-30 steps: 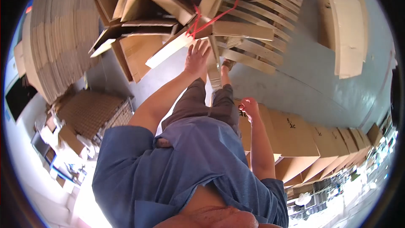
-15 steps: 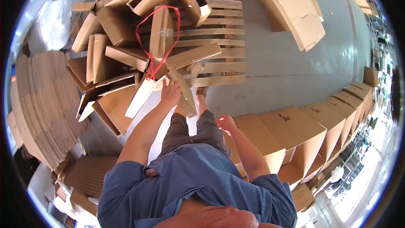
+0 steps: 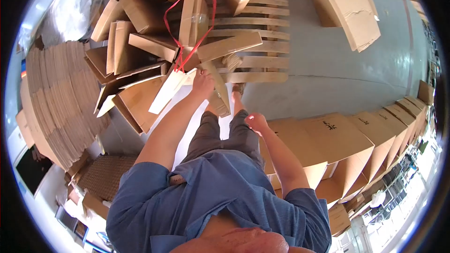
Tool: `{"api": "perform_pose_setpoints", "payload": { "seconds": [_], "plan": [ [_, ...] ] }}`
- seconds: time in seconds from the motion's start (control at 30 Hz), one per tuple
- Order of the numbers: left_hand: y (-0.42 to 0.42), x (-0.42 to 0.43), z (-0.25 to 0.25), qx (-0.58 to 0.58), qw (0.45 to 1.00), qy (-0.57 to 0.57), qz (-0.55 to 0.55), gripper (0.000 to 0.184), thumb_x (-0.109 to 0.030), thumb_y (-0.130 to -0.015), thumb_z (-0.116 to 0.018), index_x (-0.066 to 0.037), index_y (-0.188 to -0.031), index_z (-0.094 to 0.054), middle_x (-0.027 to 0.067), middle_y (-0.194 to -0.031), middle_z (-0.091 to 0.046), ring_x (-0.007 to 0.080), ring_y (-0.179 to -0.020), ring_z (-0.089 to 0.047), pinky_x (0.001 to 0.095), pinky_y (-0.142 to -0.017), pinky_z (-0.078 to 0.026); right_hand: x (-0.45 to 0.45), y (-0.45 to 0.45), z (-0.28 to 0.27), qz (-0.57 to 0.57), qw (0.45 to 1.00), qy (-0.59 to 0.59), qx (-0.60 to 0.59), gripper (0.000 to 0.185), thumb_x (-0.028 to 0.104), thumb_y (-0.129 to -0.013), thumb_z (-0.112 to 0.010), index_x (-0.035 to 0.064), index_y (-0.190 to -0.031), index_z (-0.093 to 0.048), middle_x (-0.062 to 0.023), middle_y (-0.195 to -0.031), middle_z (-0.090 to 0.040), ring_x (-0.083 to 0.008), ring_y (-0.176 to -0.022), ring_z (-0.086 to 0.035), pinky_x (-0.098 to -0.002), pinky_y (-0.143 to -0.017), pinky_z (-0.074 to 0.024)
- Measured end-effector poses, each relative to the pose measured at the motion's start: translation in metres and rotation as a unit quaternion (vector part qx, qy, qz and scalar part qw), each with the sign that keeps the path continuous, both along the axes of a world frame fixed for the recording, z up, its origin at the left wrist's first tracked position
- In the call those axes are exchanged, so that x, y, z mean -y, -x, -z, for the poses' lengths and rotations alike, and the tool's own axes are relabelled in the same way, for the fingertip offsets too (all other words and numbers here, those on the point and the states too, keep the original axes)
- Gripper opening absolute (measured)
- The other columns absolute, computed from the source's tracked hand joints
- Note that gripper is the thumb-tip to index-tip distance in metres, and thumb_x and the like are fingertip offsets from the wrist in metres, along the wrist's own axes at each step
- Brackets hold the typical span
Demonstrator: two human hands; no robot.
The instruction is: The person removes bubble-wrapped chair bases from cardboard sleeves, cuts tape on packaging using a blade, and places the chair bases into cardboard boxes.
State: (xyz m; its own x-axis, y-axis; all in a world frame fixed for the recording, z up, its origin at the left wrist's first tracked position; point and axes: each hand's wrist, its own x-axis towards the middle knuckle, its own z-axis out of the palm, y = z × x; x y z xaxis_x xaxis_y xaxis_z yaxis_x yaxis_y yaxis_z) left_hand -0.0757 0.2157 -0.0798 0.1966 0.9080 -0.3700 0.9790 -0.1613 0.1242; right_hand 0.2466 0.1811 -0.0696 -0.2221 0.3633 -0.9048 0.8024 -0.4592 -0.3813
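My left hand (image 3: 204, 84) is at the top edge of an open cardboard box (image 3: 216, 84) with long spread flaps, its fingers bent round the edge where the flaps meet. A loop of red strap (image 3: 213, 9) rises from this box just beyond my fingers. One flap, brightly lit (image 3: 168, 92), points down to the left of my hand. My right hand (image 3: 257, 124) hangs beside my right thigh with its fingers curled in, and nothing shows in it. It is near a row of open boxes (image 3: 300, 140).
A wooden pallet (image 3: 267, 61) lies on the floor beyond the box. More open cartons (image 3: 140, 11) are heaped at the upper left, by a tall stack of flat cardboard (image 3: 61, 98). A large folded carton (image 3: 349, 9) is at the upper right.
My left hand's fingers, spread a second ago, have bent onto the box edge. My right hand stays low at my side. The view has shifted, showing more of the pallet and the cartons.
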Motion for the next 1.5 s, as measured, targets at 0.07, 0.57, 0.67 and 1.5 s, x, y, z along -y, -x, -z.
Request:
{"api": "perform_pose_setpoints", "payload": {
  "seconds": [0.07, 0.57, 0.67, 1.5],
  "plan": [
    [-0.004, -0.003, 0.003, -0.012, 1.000, -0.010, 0.002, 0.017, -0.021, -0.077, -0.062, -0.012, -0.080, -0.076, 0.0029, -0.095, -0.070, 0.0217, -0.109, -0.057, 0.0428, -0.099, -0.036, -0.001, 0.009, 0.023, -0.045, 0.995, -0.085, -0.040, 0.031, 0.031, -0.082, -0.070, 0.0010, -0.089, -0.072, -0.0110, -0.067, -0.068, -0.0208, -0.064, -0.068, -0.0354, -0.059, -0.0526],
    [-0.012, 0.004, -0.005, -0.009, 0.995, 0.088, -0.053, 0.013, -0.015, -0.077, -0.063, -0.013, -0.085, -0.073, 0.0028, -0.098, -0.067, 0.0215, -0.106, -0.057, 0.0424, -0.088, -0.041, -0.028, 0.140, 0.070, -0.186, 0.946, -0.259, -0.058, 0.025, 0.032, -0.077, -0.070, 0.0065, -0.077, -0.072, -0.0182, -0.077, -0.069, -0.0382, -0.079, -0.068, -0.0471, -0.077, -0.0540],
    [-0.012, 0.009, -0.004, 0.007, 0.996, 0.064, -0.063, 0.012, -0.015, -0.077, -0.064, -0.013, -0.085, -0.073, 0.0022, -0.096, -0.067, 0.0217, -0.106, -0.056, 0.0427, -0.088, -0.041, -0.029, 0.138, 0.071, -0.221, 0.937, -0.263, -0.062, 0.027, 0.033, -0.077, -0.069, 0.0065, -0.076, -0.072, -0.0173, -0.077, -0.069, -0.0378, -0.078, -0.068, -0.0471, -0.075, -0.0542],
    [-0.011, 0.002, -0.003, 0.000, 0.991, 0.105, -0.077, 0.010, -0.012, -0.075, -0.067, -0.010, -0.081, -0.075, 0.0015, -0.095, -0.065, 0.0241, -0.106, -0.053, 0.0443, -0.087, -0.038, -0.056, 0.145, 0.061, -0.277, 0.928, -0.231, -0.092, 0.027, 0.031, -0.083, -0.063, 0.0054, -0.080, -0.072, -0.0182, -0.081, -0.069, -0.0381, -0.079, -0.067, -0.0485, -0.073, -0.0537]
  ]
}}
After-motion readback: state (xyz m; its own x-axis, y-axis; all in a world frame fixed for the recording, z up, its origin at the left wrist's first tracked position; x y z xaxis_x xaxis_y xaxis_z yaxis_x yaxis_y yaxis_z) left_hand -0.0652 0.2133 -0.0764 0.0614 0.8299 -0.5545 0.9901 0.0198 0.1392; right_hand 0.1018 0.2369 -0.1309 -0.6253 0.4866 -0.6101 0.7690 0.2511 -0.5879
